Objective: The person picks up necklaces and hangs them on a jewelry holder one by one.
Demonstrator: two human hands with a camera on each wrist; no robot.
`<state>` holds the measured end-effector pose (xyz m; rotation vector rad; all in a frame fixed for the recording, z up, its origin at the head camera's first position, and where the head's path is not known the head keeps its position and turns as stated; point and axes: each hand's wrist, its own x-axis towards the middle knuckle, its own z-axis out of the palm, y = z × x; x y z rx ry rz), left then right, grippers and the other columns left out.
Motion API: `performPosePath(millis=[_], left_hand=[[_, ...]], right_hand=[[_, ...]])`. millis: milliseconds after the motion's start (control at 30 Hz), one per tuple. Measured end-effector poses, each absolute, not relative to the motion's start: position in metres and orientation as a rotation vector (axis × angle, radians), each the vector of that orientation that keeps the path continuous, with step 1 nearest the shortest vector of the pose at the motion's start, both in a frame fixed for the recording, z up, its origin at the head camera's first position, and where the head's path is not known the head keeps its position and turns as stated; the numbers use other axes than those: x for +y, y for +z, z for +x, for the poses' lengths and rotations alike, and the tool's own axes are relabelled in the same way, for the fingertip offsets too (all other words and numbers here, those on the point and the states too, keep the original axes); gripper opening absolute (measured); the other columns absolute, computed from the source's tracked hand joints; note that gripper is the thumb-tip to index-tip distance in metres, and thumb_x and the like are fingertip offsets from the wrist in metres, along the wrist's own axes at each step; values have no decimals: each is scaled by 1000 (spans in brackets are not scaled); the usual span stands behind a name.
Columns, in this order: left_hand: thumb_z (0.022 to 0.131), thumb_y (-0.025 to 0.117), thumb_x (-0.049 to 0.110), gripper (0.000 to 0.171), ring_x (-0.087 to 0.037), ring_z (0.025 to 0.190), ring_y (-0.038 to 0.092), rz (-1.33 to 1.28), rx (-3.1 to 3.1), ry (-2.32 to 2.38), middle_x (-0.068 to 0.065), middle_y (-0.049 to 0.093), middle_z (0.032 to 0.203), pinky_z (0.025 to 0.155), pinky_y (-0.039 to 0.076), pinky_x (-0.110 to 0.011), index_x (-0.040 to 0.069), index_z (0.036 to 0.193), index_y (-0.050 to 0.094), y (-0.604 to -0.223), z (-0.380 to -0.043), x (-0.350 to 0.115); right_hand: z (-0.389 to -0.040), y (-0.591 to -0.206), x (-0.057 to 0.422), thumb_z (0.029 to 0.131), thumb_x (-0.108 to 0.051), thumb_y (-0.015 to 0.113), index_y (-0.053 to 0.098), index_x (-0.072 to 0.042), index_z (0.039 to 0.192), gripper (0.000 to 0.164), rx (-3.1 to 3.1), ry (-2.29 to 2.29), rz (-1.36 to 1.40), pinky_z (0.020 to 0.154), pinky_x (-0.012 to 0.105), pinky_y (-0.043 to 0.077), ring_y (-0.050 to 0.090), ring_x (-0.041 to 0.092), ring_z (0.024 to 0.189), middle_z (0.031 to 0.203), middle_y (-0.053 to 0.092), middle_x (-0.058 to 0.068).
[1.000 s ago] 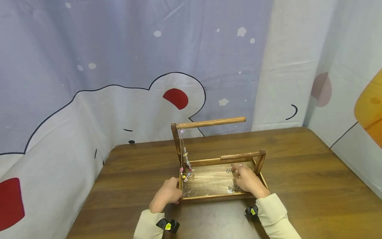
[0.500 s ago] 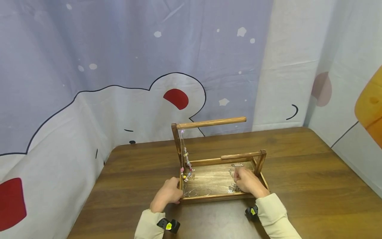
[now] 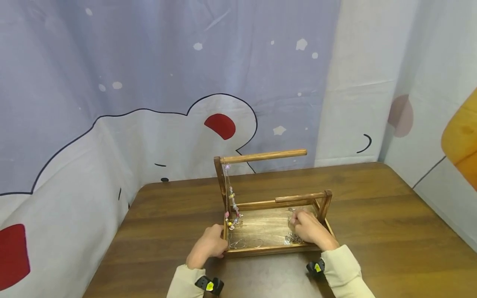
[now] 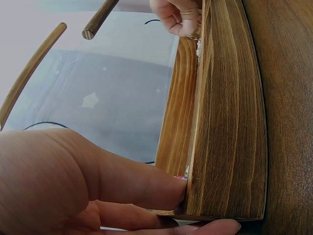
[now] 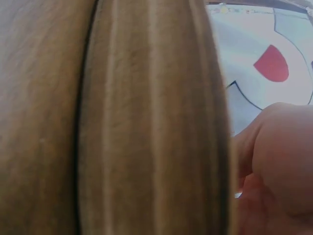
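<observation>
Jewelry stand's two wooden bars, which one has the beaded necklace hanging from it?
The higher, longer bar: the beaded necklace hangs near its left end. The lower, shorter bar has none.

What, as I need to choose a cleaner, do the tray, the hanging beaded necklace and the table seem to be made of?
Tray: wood, apparently stained, low sheen; grain lines streak its side.
Necklace: perhaps plastic or glass, by its pastel colors; too small to tell.
Table: brown wood or wood-look laminate, with streaked grain and a soft shine.
</observation>
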<state>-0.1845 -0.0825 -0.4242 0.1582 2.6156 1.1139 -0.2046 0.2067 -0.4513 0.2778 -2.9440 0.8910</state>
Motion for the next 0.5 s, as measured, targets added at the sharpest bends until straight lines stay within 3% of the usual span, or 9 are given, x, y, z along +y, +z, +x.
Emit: performPosePath(millis=[233,500], left_hand=[[66,54,-10,53,-18,49,59,151,2612,1114,-21,58,86,44,51,-27,-13,119,49,-424,-184,-82],[66,54,-10,50,-18,49,59,176,2616,1127,-16,57,79,44,51,-27,-13,115,51,-425,-185,-83]], right_hand=[[-200,-440,209,85,-2,49,51,-10,80,10,-2910,910,331,70,34,37,43,20,79,83,44,4],[-198,-427,209,87,-6,52,50,-10,84,5,-2876,980,418,65,29,39,44,14,71,79,45,0]])
